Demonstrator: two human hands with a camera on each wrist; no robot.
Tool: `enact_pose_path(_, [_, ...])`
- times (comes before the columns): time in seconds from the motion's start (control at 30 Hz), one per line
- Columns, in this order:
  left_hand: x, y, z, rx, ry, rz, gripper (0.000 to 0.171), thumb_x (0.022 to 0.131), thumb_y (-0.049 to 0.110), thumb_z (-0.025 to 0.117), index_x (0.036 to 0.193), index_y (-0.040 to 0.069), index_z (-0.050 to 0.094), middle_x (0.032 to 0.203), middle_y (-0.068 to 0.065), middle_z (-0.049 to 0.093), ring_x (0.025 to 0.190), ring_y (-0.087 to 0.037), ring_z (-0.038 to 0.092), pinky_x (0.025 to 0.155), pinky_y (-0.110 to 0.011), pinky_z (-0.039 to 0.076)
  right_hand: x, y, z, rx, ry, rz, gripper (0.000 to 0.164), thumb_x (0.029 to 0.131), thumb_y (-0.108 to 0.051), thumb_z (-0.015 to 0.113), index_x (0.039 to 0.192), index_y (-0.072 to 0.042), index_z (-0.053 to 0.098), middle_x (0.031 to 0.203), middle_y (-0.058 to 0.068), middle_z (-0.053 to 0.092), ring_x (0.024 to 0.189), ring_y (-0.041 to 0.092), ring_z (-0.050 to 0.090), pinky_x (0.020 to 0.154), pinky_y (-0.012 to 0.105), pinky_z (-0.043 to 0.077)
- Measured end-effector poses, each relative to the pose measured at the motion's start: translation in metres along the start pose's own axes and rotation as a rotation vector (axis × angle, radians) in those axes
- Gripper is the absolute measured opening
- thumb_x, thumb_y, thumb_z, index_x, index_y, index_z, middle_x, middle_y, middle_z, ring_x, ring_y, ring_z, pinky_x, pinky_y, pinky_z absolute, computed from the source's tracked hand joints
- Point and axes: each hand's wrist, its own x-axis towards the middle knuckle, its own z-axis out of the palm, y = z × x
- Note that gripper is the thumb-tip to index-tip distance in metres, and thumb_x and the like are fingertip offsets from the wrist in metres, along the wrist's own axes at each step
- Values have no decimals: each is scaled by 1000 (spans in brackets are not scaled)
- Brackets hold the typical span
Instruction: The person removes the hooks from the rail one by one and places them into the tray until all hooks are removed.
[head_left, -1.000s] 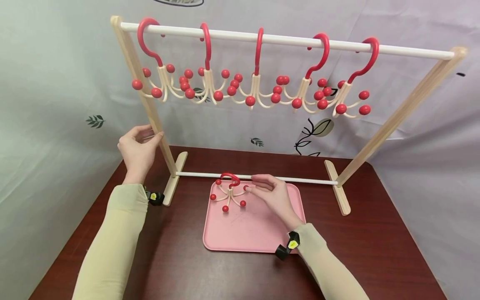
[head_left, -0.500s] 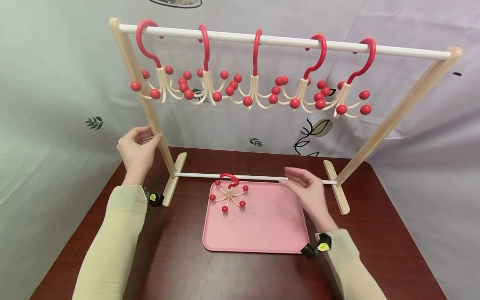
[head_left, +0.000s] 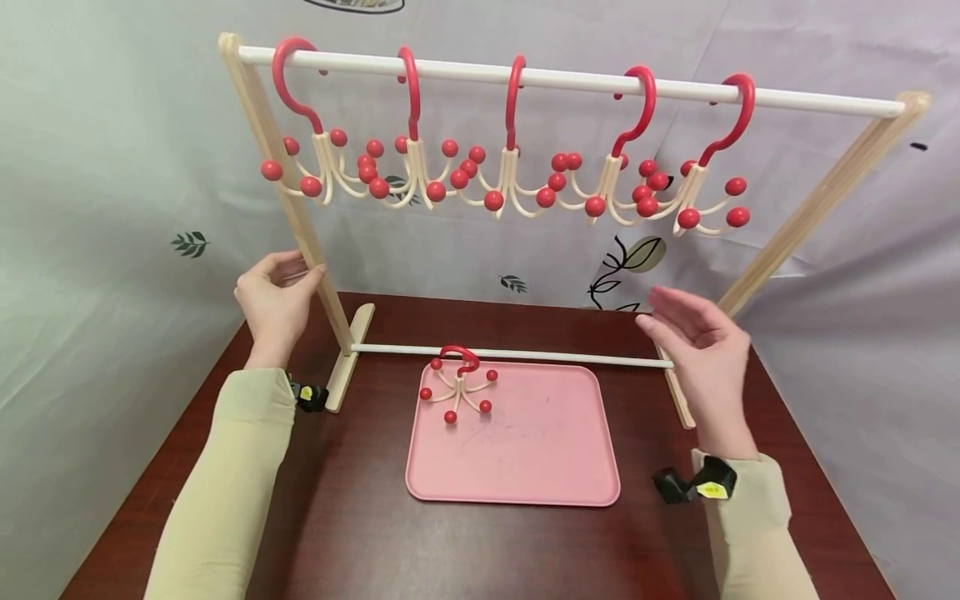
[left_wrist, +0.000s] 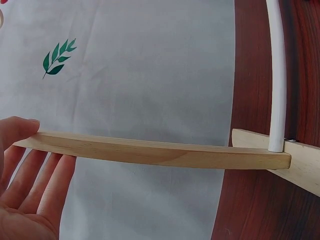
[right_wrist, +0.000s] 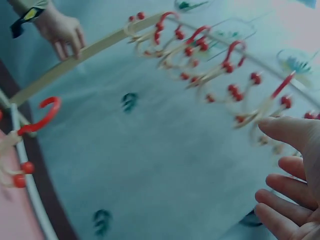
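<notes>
Standing near, I am watching a person working with two bare hands at a standing rack of pale wood and white rods point(head_left: 303, 227). Counting from the middle of the scene, the left hand point(head_left: 273, 302) is staying at nine o'clock, pinching the left pale wooden post point(left_wrist: 160, 154) between its thumb and its fingers. The right hand point(head_left: 705, 354) is hovering just past three o'clock, before the right pale wooden post point(head_left: 818, 204); its thumb is standing apart from loosely bent fingers. One cream-coloured hanger with a curved red hook and red ball tips point(head_left: 460, 384) is sitting on a pink rectangular tray point(head_left: 525, 467), at the tray's ten o'clock. Whether its hook is touching the white lower rod point(head_left: 555, 357), I cannot tell. At twelve o'clock, five similar hangers point(head_left: 509, 171) are hanging in a row from the white upper rod point(head_left: 570, 81). A reddish-brown table point(head_left: 360, 500) is bearing the rack and tray.
</notes>
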Motion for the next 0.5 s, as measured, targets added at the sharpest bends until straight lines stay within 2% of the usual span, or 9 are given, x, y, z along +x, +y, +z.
enact_pose_path(0.13, [0, 0, 0, 1, 1, 1, 35, 88, 28, 82, 118, 11, 76, 111, -7, 75, 95, -8, 72, 85, -26, 58, 7, -21, -4, 73, 32, -75, 45, 76, 17, 81, 119, 15, 67, 116, 24, 70, 102, 27, 72, 91, 31, 56])
enact_pose_path(0.27, [0, 0, 0, 4, 4, 2, 34, 88, 28, 82, 117, 11, 77, 111, -7, 75, 94, -7, 72, 85, -26, 58, 12, -38, -4, 120, 56, -186, 45, 74, 21, 79, 117, 20, 65, 114, 30, 68, 100, 31, 72, 90, 34, 57])
enact_pose_path(0.5, [1, -1, 0, 4, -1, 7, 35, 88, 29, 82, 118, 12, 77, 111, -6, 75, 94, -8, 72, 85, -26, 58, 19, -74, 5, 195, 148, -305, 46, 68, 25, 80, 112, 25, 63, 108, 33, 68, 95, 34, 72, 90, 37, 58])
